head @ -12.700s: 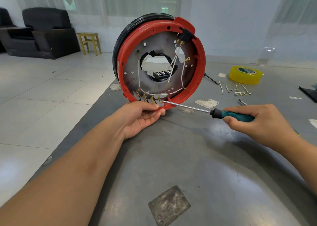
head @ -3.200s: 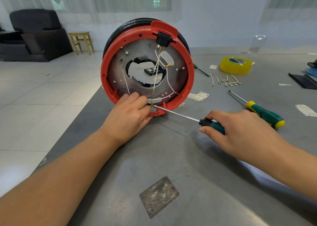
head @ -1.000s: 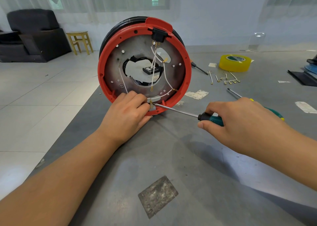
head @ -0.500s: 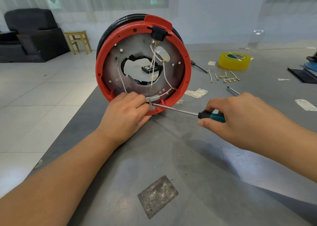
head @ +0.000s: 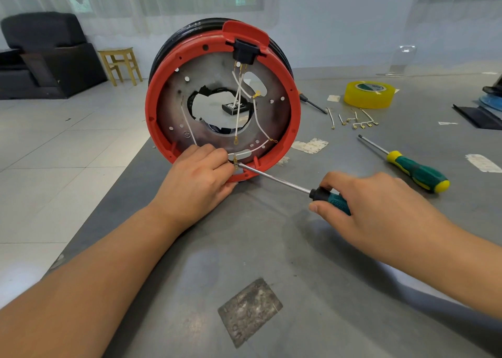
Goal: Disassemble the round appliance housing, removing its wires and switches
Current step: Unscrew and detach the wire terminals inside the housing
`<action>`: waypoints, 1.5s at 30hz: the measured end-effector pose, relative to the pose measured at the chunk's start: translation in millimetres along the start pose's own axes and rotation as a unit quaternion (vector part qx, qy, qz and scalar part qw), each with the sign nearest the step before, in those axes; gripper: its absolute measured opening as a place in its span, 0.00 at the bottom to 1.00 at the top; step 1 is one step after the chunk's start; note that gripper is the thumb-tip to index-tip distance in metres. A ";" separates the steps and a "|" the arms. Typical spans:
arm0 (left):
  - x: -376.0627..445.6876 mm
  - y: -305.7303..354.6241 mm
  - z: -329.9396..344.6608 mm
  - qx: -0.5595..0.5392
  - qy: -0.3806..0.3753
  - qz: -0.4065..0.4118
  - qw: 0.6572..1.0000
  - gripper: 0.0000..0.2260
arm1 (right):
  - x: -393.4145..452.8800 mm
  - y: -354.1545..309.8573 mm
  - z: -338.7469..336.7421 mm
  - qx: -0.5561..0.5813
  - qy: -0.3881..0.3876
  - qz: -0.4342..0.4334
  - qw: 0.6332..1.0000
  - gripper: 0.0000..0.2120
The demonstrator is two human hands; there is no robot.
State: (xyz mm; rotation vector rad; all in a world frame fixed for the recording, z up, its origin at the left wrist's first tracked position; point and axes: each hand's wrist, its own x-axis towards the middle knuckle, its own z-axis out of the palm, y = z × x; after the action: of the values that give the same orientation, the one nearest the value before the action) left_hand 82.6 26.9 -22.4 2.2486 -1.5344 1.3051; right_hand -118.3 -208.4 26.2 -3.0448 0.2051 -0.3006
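Red-rimmed housing [head: 222, 99] stands on edge near the desk's [head: 298, 262] left edge. Left hand [head: 198, 186] pinches its bottom terminal; right hand [head: 380, 213] grips the screwdriver [head: 285, 183]. Pry gently, steadying the rim.

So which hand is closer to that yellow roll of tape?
Right. The right hand grips a screwdriver, nearer the yellow roll of tape at the table's far right; the left hand holds the round housing.

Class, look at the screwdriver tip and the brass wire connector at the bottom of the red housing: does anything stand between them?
Nothing visible does. The screwdriver in the right hand reaches the brass connector directly, over the red housing rim. The left hand sits beside it, fingers pinching there, not across the shaft's path.
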 end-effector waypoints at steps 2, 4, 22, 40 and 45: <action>0.3 0.5 -0.5 -0.002 -0.004 0.000 1.000 0.13 | -1.5 -1.6 3.5 0.007 -0.003 -0.007 1.000 0.18; 0.6 0.9 -0.9 -0.007 -0.005 -0.002 1.000 0.14 | -3.3 -3.0 6.0 0.015 -0.008 -0.010 1.000 0.18; -1.3 2.7 0.5 -0.018 -0.013 -0.001 1.000 0.11 | -5.2 -9.6 21.4 -0.036 -0.003 -0.034 0.999 0.15; 2.3 6.1 -5.4 0.005 -0.014 0.021 1.000 0.10 | 1.8 0.0 -23.3 -0.026 0.001 -0.003 1.000 0.24; 2.9 6.0 -5.7 0.005 -0.014 0.021 1.000 0.10 | -0.7 -4.5 -25.5 -0.015 -0.020 0.012 1.000 0.25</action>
State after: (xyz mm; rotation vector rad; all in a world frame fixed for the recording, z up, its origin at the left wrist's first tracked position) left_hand 74.8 25.1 -19.0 2.2629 -1.5960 1.3010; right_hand -123.5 -205.4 51.5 -3.0712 0.2465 -0.2360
